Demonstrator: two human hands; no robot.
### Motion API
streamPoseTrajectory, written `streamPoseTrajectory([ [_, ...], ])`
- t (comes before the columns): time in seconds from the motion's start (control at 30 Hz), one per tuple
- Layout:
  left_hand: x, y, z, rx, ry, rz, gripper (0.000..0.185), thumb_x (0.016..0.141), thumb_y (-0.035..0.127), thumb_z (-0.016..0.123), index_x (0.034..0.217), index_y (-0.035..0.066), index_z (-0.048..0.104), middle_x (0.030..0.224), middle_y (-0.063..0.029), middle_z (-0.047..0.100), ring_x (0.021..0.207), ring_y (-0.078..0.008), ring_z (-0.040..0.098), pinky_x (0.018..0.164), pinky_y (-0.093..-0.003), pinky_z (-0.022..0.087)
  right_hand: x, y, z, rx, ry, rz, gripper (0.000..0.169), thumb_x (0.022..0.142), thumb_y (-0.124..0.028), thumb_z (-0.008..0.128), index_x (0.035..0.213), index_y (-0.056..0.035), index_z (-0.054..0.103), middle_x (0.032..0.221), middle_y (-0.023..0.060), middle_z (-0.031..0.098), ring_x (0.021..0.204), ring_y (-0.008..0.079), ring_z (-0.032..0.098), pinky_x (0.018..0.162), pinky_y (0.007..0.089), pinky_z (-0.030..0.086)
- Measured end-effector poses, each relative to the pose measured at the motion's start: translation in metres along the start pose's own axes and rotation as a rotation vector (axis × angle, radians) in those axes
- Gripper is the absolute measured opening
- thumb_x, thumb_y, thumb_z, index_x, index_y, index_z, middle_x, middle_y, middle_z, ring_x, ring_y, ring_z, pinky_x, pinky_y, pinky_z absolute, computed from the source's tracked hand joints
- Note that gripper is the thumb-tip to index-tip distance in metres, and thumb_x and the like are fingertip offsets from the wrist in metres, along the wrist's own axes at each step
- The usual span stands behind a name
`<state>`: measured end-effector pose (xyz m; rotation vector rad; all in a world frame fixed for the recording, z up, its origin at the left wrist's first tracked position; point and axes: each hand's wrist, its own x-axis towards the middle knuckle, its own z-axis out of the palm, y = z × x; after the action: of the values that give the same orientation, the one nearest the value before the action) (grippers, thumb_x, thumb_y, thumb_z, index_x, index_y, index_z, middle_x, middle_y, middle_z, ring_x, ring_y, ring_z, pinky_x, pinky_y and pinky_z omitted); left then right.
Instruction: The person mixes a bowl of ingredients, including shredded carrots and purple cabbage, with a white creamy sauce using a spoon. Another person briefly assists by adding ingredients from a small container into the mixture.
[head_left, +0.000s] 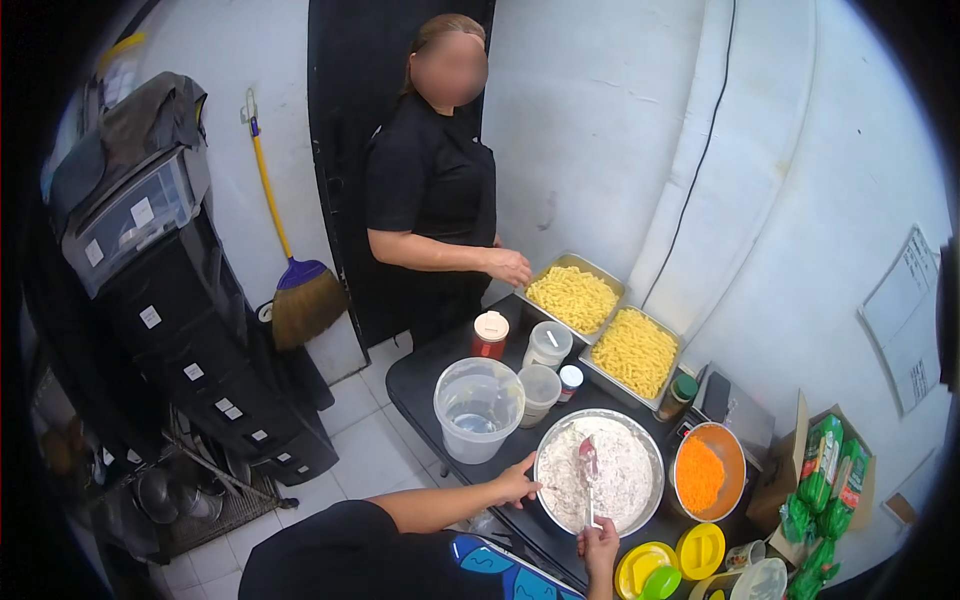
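Observation:
In front of me a wide metal mixing bowl (655, 472) holds a creamy white mixture (626, 480) with small dark flecks. My right hand (598, 544) is closed around the pale handle of a spatula (590, 510); its reddish, smeared blade lies in the mixture near the bowl's middle. At the left side of the bowl, my left hand (517, 484) grips the rim. A metal bowl of orange grated carrot (699, 476) stands close on the right. Beside the mixing bowl's far left is a large clear plastic bucket (480, 412), apparently holding nothing.
Two metal trays of spiral pasta (574, 298) (634, 352) stand along the wall, a co-worker's hand (508, 266) at the farther one. Lidded tubs (550, 345), a red jar (490, 337), yellow lids (701, 551), a kitchen scale (731, 409) and a carton of green packs (821, 465) crowd the black table (416, 382).

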<state>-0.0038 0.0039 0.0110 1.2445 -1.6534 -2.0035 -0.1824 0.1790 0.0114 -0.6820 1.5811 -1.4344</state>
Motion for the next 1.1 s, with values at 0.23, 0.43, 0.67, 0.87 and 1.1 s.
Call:
streamPoseTrajectory([
  [0.23,-0.008,0.014,0.000,0.008,-0.022,-0.011,0.083,0.084,0.014,0.059,0.144,0.022,0.002,0.067,-0.0039,0.056,0.052,-0.0094,0.050,0.040,-0.0250,0.045,0.003,0.016,-0.008,0.075,0.002,-0.004,0.019,0.084,-0.007,0.051,0.103,-0.0063,0.047,0.058,0.0073,0.054,0.036,0.0102,0.041,0.031,0.0231,0.031],
  [0.43,-0.011,0.015,-0.002,-0.019,-0.034,-0.031,0.084,0.083,0.015,0.060,0.144,0.023,0.002,0.067,-0.0034,0.055,0.053,-0.0092,0.050,0.040,-0.0249,0.044,0.001,0.016,-0.008,0.109,-0.024,-0.019,0.019,0.085,-0.007,0.051,0.103,-0.0070,0.047,0.058,0.0081,0.053,0.036,0.0103,0.041,0.031,0.0227,0.031],
  [0.67,-0.005,0.007,-0.004,-0.047,-0.037,-0.073,0.085,0.083,0.014,0.061,0.144,0.024,0.003,0.068,-0.0039,0.054,0.052,-0.0092,0.049,0.039,-0.0249,0.044,0.001,0.020,-0.010,0.156,-0.040,-0.030,0.017,0.087,-0.010,0.052,0.103,-0.0073,0.048,0.060,0.0084,0.054,0.036,0.0103,0.040,0.031,0.0227,0.030],
  [0.87,-0.006,0.008,-0.005,-0.029,-0.035,-0.057,0.084,0.083,0.014,0.061,0.143,0.026,0.004,0.066,-0.0034,0.053,0.050,-0.0088,0.047,0.038,-0.0244,0.042,0.001,0.018,-0.008,0.155,-0.031,-0.036,0.016,0.087,-0.010,0.051,0.103,-0.0076,0.048,0.060,0.0082,0.054,0.036,0.0099,0.040,0.031,0.0224,0.031],
  [1.1,-0.004,0.006,-0.005,-0.039,-0.039,-0.048,0.083,0.083,0.014,0.061,0.143,0.026,0.005,0.065,-0.0030,0.053,0.047,-0.0089,0.045,0.038,-0.0245,0.041,-0.001,0.013,-0.007,0.190,-0.004,0.021,0.017,0.084,-0.004,0.051,0.101,-0.0062,0.049,0.060,0.0075,0.055,0.039,0.0105,0.044,0.034,0.0221,0.033],
])
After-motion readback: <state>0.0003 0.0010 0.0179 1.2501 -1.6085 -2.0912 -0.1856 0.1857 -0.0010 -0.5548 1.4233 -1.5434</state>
